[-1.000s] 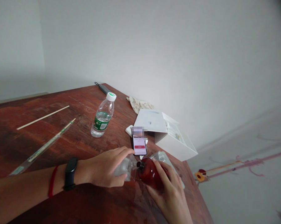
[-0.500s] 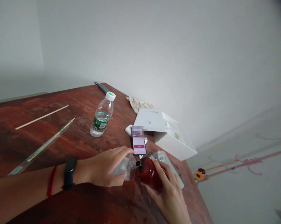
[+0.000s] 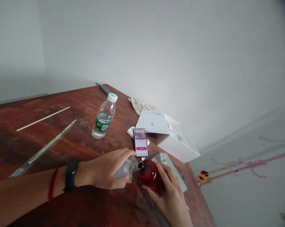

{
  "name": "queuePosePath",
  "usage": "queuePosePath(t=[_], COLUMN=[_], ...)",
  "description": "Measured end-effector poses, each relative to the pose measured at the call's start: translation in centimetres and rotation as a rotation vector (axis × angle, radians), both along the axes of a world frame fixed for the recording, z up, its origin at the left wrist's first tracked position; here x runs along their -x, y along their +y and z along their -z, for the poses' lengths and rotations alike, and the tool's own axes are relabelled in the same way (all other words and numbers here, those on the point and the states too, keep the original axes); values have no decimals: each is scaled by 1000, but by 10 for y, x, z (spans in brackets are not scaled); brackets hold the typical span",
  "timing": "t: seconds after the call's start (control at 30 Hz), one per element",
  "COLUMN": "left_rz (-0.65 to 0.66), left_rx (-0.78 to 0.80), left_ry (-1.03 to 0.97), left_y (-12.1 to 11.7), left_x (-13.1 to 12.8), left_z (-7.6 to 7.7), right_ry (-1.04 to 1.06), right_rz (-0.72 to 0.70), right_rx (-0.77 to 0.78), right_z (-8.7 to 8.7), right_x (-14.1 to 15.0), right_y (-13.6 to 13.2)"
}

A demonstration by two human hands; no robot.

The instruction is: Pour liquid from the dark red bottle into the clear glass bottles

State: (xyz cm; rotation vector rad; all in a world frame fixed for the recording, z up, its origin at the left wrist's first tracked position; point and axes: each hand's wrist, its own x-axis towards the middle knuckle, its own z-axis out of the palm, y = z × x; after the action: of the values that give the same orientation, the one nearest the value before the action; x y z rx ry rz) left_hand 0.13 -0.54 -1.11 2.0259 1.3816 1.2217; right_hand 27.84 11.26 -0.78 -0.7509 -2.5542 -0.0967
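My left hand (image 3: 109, 168) is wrapped round a clear plastic bottle (image 3: 123, 170), its mouth pointing right. In my right hand (image 3: 169, 189) is a shiny red-brown rounded bottle (image 3: 152, 176), tipped over with its dark mouth towards the left. The two bottle mouths meet or nearly meet; I cannot tell whether they touch. Just beyond them lies a phone (image 3: 141, 146) with a lit screen. Partly behind my right hand, a clear bottle-like piece (image 3: 163, 158) rests by a pale flat object (image 3: 177, 176).
A capped water bottle (image 3: 103, 119) with a green label stands left of the phone. Farther left lie a bare chopstick (image 3: 43, 119) and wrapped chopsticks (image 3: 45, 146). An open white box (image 3: 175, 145), a cloth (image 3: 141, 105) and a dark folded umbrella-like object (image 3: 104, 89) are towards the wall.
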Motion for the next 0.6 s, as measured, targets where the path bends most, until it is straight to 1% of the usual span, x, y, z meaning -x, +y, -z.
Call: queuePosePath(t=[0.33,0.6], left_rz=[-7,3], left_rx=[-2,16], left_ry=[4,2], left_y=[0,0], left_x=[0,1], left_z=[1,-1], right_ry=[1,11], right_rz=[1,3], right_rx=[22,25], right_z=[0,0], right_x=[0,3], right_y=[1,1])
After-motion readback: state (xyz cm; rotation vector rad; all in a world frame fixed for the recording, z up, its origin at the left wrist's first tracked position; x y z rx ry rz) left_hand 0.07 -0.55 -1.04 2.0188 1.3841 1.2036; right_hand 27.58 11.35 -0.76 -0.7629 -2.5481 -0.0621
